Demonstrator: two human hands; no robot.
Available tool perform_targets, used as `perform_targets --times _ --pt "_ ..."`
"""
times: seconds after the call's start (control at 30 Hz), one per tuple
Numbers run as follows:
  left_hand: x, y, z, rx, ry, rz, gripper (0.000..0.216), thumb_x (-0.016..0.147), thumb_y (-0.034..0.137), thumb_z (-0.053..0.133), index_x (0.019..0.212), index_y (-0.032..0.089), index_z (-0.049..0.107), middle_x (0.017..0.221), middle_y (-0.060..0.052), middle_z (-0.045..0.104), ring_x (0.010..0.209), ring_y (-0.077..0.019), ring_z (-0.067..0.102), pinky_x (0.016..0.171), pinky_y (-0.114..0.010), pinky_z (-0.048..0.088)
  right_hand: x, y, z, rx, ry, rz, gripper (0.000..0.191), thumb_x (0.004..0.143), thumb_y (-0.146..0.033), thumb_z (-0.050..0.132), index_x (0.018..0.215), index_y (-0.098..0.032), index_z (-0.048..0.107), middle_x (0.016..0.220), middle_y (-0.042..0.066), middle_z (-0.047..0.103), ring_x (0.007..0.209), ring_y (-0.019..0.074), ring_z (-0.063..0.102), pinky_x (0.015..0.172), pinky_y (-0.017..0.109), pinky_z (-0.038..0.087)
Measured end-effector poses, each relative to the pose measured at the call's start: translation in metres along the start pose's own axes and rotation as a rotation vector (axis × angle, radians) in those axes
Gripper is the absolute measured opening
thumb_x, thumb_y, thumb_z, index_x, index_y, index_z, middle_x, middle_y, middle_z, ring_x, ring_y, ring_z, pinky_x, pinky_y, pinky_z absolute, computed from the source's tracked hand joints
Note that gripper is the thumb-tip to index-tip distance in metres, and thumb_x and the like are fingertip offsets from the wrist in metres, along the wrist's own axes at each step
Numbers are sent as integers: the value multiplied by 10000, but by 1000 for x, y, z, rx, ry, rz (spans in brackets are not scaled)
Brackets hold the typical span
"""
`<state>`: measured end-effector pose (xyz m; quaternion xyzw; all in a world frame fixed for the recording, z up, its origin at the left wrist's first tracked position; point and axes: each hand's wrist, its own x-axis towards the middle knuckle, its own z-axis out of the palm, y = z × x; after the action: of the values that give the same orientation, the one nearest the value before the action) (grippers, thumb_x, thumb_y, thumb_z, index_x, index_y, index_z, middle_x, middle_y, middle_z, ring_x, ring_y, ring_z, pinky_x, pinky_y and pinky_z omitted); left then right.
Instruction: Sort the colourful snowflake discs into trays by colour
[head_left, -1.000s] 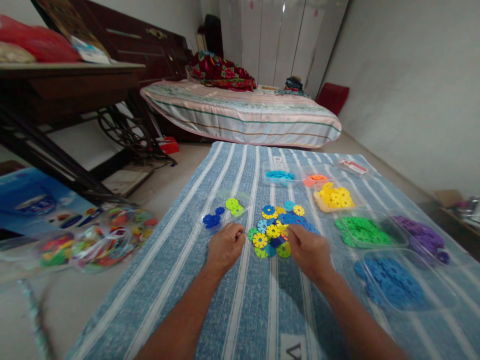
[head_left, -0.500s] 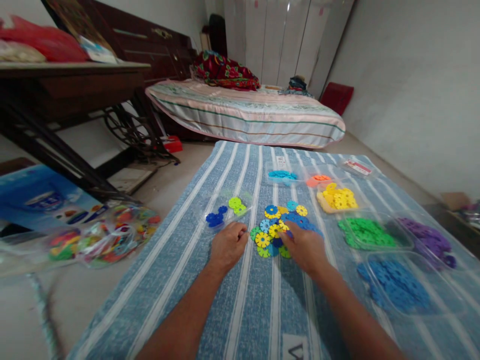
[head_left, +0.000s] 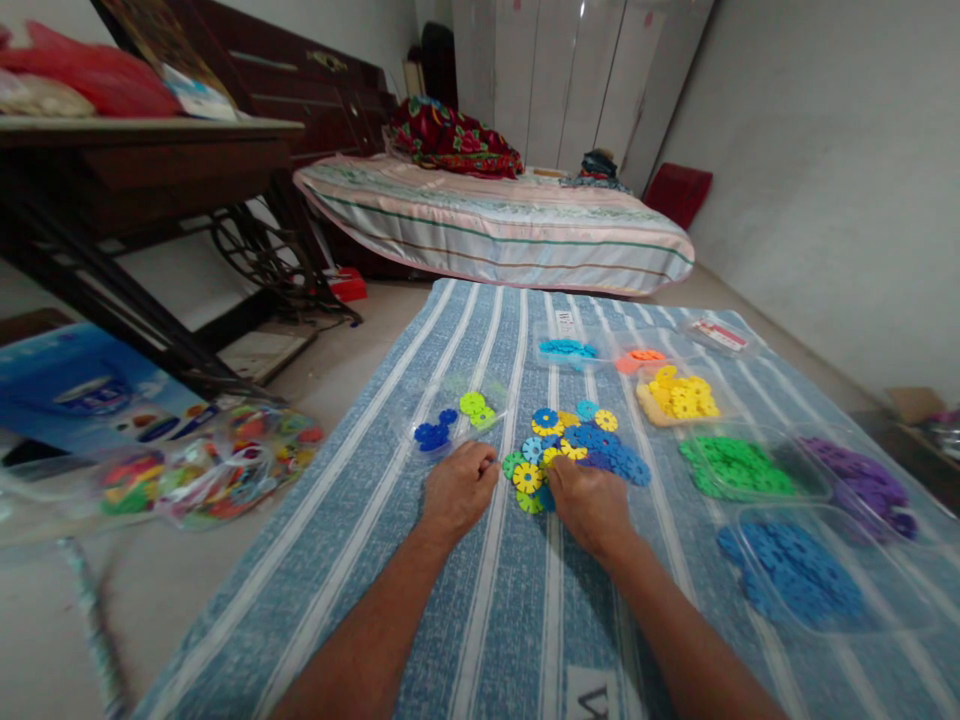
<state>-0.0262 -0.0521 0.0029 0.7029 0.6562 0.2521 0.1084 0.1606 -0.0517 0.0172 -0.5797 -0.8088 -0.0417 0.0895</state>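
A loose heap of notched plastic discs [head_left: 528, 478] in yellow, blue and green lies mid-table. Over its near right side is my right hand [head_left: 589, 500], fingers drawn together at the discs; whatever is between its fingertips is hidden. My left hand [head_left: 460, 488] rests left of the heap, curled closed, and its contents cannot be made out. Just beyond it stands a clear tray [head_left: 405, 415] with dark blue discs [head_left: 433, 435] and lime green discs [head_left: 478, 408].
Clear boxes at the right hold yellow [head_left: 679, 394], green [head_left: 739, 465], purple [head_left: 862, 487] and blue discs [head_left: 795, 570]. Farther back are light blue discs [head_left: 568, 348] and orange discs [head_left: 641, 360]. A striped cloth [head_left: 352, 560] covers the table. A bed [head_left: 487, 230] stands beyond.
My right hand has shifted left and slightly nearer over the heap, uncovering more blue discs on its right. My left hand has stayed almost in place.
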Motion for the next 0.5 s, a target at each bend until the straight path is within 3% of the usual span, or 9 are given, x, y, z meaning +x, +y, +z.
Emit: perform_targets --times 0.17,0.3,0.43,0.5 --pt "0 -1 1 -6 -2 3 125 809 249 470 789 196 581 763 -2 599 717 -129 555 669 -237 391 -3 10 7 28 289 -66 302 888 -220 419 674 -181 628 534 19 605 497 107 538 494 232 232" --pt "0 -1 0 -10 -17 -8 126 809 244 467 796 198 583 779 -4 603 727 -129 556 678 -233 395 7 39 -6 54 382 16 346 888 -291 399 673 -191 651 503 4 574 454 94 461 484 236 183" --pt "1 0 0 -13 -11 -8 128 806 248 473 799 197 590 779 -7 604 716 -131 553 679 -238 393 32 91 -36 -120 445 313 362 885 -334 385 742 -170 674 500 24 536 445 103 397 493 247 137" --pt "0 -1 1 -14 -4 -7 133 805 244 471 807 195 595 774 -7 603 716 -132 554 676 -239 390 40 110 -49 -180 498 484 336 888 -350 394 902 -171 679 530 32 548 453 114 396 500 252 126"
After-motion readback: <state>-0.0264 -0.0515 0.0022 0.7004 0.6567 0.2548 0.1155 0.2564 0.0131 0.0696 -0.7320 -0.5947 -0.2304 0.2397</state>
